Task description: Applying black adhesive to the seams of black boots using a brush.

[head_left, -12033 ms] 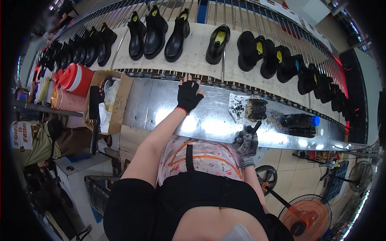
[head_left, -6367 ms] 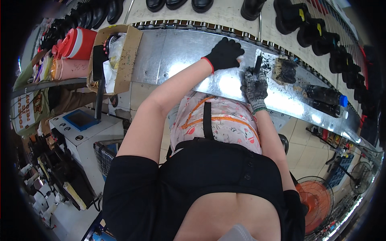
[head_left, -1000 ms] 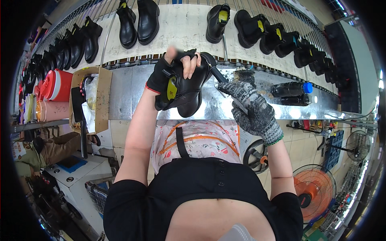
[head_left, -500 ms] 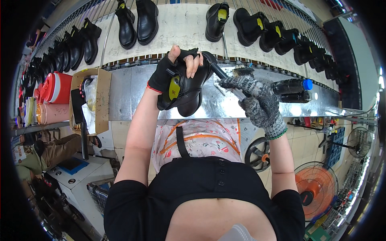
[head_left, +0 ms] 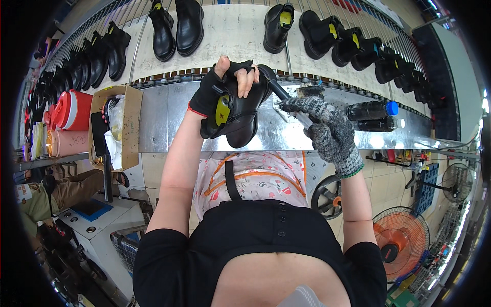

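Observation:
My left hand (head_left: 217, 89), in a black fingerless glove with red trim, grips a black ankle boot (head_left: 244, 120) above the metal ledge. The boot's opening shows a yellow-green insole, and its rounded toe points down toward me. My right hand (head_left: 330, 130), in a grey knitted glove, is closed around a dark rod-shaped tool (head_left: 279, 90). That tool's tip meets the far right side of the boot; its exact kind is unclear. Part of the tool is hidden by the glove's fingers.
Black boots (head_left: 189, 28) stand in rows on a pale conveyor (head_left: 230, 30) beyond the metal ledge (head_left: 169, 128). Two dark bottles (head_left: 372, 110) lie to the right. A cardboard box (head_left: 132, 128) and red jug (head_left: 76, 111) sit left. An orange fan (head_left: 401, 240) stands lower right.
The boots on the conveyor have shifted slightly to the right. Both my hands, the held boot and the tool stay almost in place.

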Action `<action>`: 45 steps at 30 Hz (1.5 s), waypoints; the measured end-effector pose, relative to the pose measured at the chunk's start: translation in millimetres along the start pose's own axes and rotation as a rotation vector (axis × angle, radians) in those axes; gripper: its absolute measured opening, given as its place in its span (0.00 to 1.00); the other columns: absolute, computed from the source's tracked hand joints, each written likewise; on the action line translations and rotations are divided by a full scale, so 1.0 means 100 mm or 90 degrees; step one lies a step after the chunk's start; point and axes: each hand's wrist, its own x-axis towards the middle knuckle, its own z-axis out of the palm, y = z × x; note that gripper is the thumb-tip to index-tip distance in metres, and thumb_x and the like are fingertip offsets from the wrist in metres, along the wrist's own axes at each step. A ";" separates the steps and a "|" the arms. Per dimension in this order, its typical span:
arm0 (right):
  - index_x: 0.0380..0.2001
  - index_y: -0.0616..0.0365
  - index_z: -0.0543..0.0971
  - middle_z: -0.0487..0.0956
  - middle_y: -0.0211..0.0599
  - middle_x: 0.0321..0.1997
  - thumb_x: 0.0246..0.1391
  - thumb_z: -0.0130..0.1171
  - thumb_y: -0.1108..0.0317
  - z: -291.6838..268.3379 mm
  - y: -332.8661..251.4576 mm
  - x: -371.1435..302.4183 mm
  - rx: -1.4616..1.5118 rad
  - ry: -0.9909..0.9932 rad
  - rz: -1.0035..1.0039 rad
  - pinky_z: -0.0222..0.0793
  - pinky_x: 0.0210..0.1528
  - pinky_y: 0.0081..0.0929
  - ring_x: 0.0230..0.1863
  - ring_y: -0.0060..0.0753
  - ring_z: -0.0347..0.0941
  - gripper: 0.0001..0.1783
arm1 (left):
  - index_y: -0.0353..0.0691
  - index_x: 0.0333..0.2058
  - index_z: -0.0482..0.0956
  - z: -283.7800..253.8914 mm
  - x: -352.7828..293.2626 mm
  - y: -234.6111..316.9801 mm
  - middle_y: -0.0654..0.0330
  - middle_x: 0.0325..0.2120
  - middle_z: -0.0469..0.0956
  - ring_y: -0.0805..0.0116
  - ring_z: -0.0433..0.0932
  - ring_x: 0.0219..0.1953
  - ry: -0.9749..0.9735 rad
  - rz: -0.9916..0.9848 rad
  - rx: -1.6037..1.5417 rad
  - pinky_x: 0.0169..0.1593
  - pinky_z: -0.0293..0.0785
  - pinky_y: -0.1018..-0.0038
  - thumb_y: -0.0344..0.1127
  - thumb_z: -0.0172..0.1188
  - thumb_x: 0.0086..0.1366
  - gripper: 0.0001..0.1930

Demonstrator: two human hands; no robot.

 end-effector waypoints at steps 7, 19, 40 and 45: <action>0.47 0.42 0.78 0.79 0.37 0.43 0.42 0.60 0.65 0.03 0.02 0.00 -0.012 0.032 -0.047 0.69 0.46 0.34 0.40 0.42 0.75 0.23 | 0.38 0.10 0.65 -0.01 -0.01 -0.01 0.59 0.14 0.66 0.64 0.66 0.38 0.011 -0.014 -0.029 0.49 0.59 0.73 0.70 0.29 0.63 0.41; 0.46 0.43 0.78 0.79 0.37 0.39 0.44 0.60 0.63 0.06 0.08 0.01 -0.006 0.026 -0.033 0.70 0.43 0.32 0.38 0.40 0.75 0.21 | 0.39 0.09 0.65 -0.04 0.02 -0.03 0.60 0.12 0.66 0.63 0.66 0.36 0.010 0.009 -0.003 0.49 0.59 0.72 0.71 0.26 0.62 0.42; 0.47 0.53 0.77 0.77 0.41 0.47 0.41 0.58 0.67 0.32 0.11 0.14 0.064 0.040 -0.105 0.67 0.52 0.33 0.48 0.42 0.73 0.24 | 0.40 0.09 0.66 -0.26 -0.03 -0.03 0.61 0.14 0.65 0.65 0.63 0.37 0.028 0.017 -0.143 0.51 0.57 0.75 0.70 0.30 0.62 0.40; 0.48 0.54 0.76 0.77 0.42 0.47 0.43 0.53 0.60 0.55 0.25 0.13 0.095 0.080 -0.135 0.66 0.53 0.35 0.48 0.44 0.73 0.25 | 0.41 0.09 0.65 -0.33 -0.09 -0.05 0.61 0.14 0.65 0.66 0.63 0.37 0.078 0.021 -0.204 0.51 0.57 0.75 0.70 0.30 0.62 0.39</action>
